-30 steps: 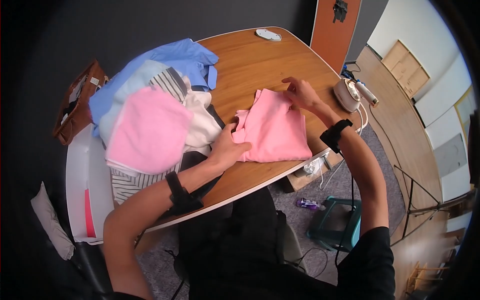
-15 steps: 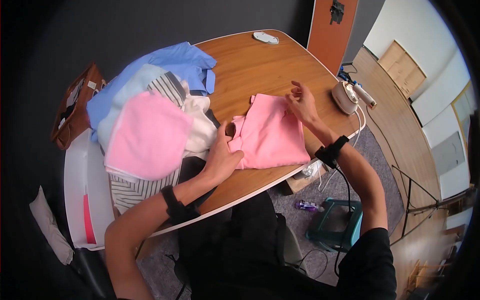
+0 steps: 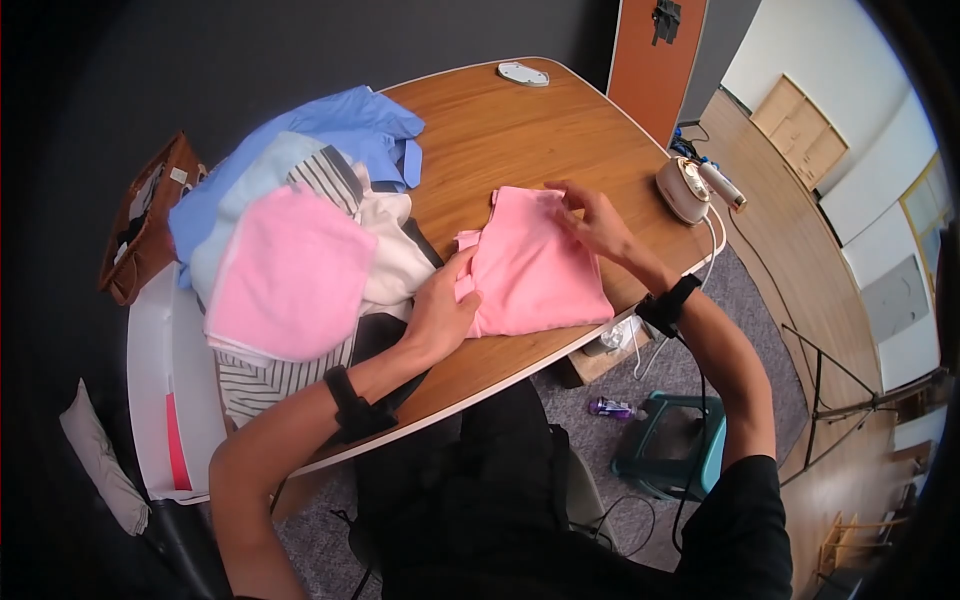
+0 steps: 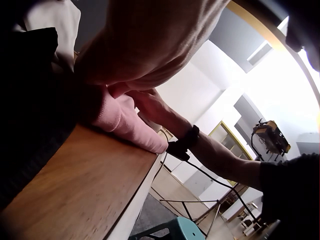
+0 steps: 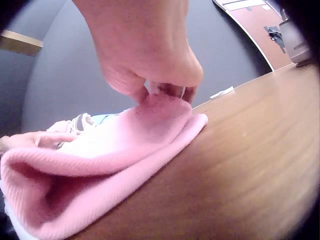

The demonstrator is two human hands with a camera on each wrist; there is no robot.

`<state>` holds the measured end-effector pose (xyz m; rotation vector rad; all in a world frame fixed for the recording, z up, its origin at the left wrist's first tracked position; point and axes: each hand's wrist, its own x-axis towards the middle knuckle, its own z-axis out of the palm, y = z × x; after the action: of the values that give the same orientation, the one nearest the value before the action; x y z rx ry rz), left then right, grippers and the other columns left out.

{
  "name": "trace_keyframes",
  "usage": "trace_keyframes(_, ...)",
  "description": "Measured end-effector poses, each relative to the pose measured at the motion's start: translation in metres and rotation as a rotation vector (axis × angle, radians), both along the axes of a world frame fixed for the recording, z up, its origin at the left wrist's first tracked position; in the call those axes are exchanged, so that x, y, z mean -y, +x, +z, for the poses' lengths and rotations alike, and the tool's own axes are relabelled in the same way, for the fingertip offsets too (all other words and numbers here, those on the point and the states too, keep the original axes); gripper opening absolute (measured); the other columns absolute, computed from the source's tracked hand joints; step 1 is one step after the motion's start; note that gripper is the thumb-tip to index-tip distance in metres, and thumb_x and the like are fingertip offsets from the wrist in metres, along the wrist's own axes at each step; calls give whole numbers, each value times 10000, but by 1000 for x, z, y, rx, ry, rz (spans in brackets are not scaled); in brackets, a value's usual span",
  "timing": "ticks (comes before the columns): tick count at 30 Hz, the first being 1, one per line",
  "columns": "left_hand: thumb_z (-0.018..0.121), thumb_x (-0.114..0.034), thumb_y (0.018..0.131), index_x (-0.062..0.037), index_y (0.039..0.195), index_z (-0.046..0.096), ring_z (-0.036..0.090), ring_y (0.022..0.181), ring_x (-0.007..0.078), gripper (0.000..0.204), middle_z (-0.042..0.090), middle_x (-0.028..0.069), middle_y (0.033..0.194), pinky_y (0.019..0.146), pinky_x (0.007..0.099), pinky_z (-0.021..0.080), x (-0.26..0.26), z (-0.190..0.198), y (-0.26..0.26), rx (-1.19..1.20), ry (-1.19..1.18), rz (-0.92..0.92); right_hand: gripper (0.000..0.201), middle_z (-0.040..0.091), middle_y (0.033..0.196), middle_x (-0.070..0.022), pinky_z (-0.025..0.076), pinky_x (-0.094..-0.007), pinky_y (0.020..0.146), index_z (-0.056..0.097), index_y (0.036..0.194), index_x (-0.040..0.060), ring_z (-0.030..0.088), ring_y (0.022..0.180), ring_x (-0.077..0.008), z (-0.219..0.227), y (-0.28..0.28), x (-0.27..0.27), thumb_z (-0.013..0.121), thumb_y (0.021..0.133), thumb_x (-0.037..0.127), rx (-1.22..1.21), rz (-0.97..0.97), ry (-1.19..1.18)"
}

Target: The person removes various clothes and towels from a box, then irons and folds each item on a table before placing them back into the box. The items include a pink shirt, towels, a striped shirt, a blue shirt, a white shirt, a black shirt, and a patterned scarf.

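Observation:
A folded pink garment (image 3: pixel 535 270) lies on the wooden table (image 3: pixel 520 120) near its front edge. At the garment's left side my left hand (image 3: pixel 440 312) grips the layered edge, thumb on top and the fingers along the side. My right hand (image 3: pixel 597 222) is over the far right corner. In the right wrist view, the right thumb and fingers (image 5: pixel 187 94) pinch the top of the cloth, and the thick folded layers open toward the camera. The left wrist view shows the left hand close over a pink fold (image 4: pixel 125 122), its fingertips mostly hidden.
Left of my hands is a clothes pile: a pink folded piece (image 3: pixel 290 270), striped cloth (image 3: pixel 270 385) and a blue shirt (image 3: pixel 375 125). A white bin (image 3: pixel 160 350) and brown basket (image 3: pixel 150 220) stand farther left. A garment steamer (image 3: pixel 683 190) sits at the right edge.
My right hand first lifted off slightly, then came down and left onto the garment's far corner. The left hand's fingers have drawn in against the left edge. The garment lies nearly where it was.

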<state>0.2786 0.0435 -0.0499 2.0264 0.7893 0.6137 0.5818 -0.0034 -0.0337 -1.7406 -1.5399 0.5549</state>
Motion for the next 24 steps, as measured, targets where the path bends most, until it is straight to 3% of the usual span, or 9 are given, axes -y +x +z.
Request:
trace_keyframes(2,659,-79,905,-42,1452,548,610,1264,368,559,634,237,1361,1064,397,469,-5,-11,0,-17,55,-22,424,698,874,-139,545,-362,751,604,1383,46,689,824,-217,-1,5,-8,659,970,125,-18,5,87)
trace_keyframes(5,641,-78,908,-43,1427,576,636,1201,364,524,649,251,1307,1029,408,485,-11,0,-1,-209,55,-103,411,702,887,-147,545,-363,765,610,1382,46,689,836,-234,-9,6,-9,641,976,107,319,-8,-17)
trace_keyframes(8,626,-76,907,-42,1400,599,647,1109,373,495,655,251,1198,993,427,497,-11,14,0,-303,8,-185,432,716,957,-125,543,-362,791,603,1390,20,689,874,-213,-19,15,-15,645,971,113,301,55,-42)
trace_keyframes(9,622,-75,906,-43,1392,606,647,1078,378,487,654,248,1157,981,434,500,-11,16,-1,-304,-10,-207,456,715,976,-107,538,-340,813,585,1410,12,679,890,-194,-20,21,-14,655,972,117,110,95,-80)
trace_keyframes(11,629,-66,897,-48,1383,612,632,1060,391,487,630,238,1107,975,444,504,-7,19,-4,-366,180,-186,509,713,1015,-73,528,-297,857,547,1449,-5,658,923,-157,-7,25,-10,674,973,125,-265,173,-156)
trace_keyframes(14,650,-75,883,-39,1373,611,611,1065,408,493,606,240,1105,971,467,506,-3,33,-1,-309,560,-143,550,714,1093,-75,512,-270,862,506,1468,-40,647,957,-141,-3,21,2,686,981,141,-405,135,-51)
trace_keyframes(16,681,-102,871,6,1322,613,614,1044,426,469,608,257,1105,954,497,514,-13,36,10,-245,756,-131,555,711,1063,-76,511,-266,824,491,1476,-40,646,942,-132,-2,21,10,678,989,147,-261,13,-110)
trace_keyframes(19,689,-148,869,21,1254,636,640,1031,440,424,650,261,1069,922,507,527,-46,45,45,-416,567,-144,571,708,988,-102,528,-295,759,520,1441,-46,659,865,-161,3,21,23,707,963,206,-102,-89,-119)
trace_keyframes(24,749,-288,837,-10,1216,668,682,1056,404,477,717,235,1054,905,485,537,-87,16,85,-467,337,-97,651,695,931,-142,538,-339,687,549,1402,-51,660,758,-206,-11,23,40,775,910,310,-22,-152,5)
